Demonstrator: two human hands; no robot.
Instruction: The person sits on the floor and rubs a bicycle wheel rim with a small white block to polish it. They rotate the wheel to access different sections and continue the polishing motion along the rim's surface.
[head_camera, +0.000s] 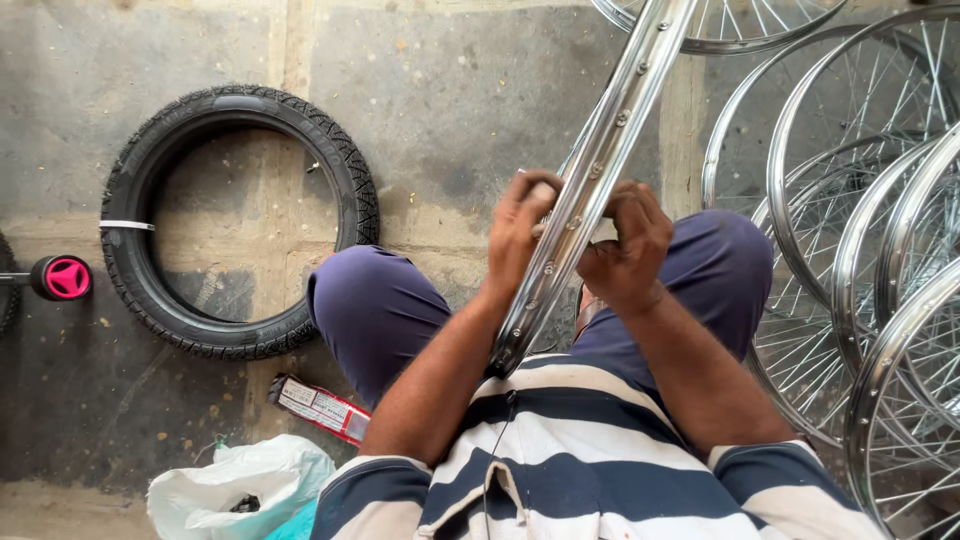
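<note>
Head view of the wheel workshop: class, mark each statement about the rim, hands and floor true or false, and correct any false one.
1. Both hands grip the chrome rim. True: left hand and right hand hold it from either side.
2. The black tyre hangs on the rim. False: it lies on the concrete floor, apart.
3. Spoked wheels are stacked to the person's right. True.
4. The plastic bag is black. False: it is white.
5. The small wheel is pink. True.
</note>
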